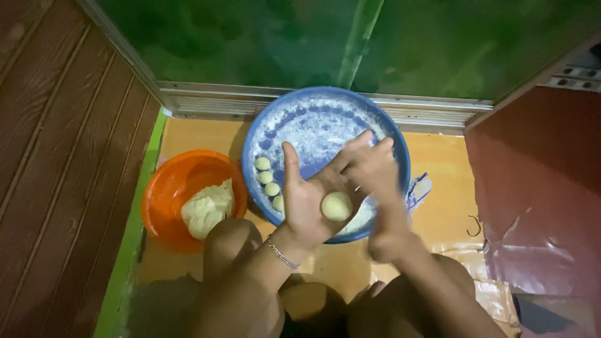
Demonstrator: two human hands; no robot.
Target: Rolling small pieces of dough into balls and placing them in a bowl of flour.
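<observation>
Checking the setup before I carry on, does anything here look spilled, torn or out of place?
The dark red sheet on the right looks torn and wrinkled near its lower edge. Otherwise the dough ball sits in the left hand, over the floured blue plate.

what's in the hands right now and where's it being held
A small round dough ball rests on the open palm of the left hand. The right hand lies across the left fingertips, not closed on it. No grip closes around it.
</observation>
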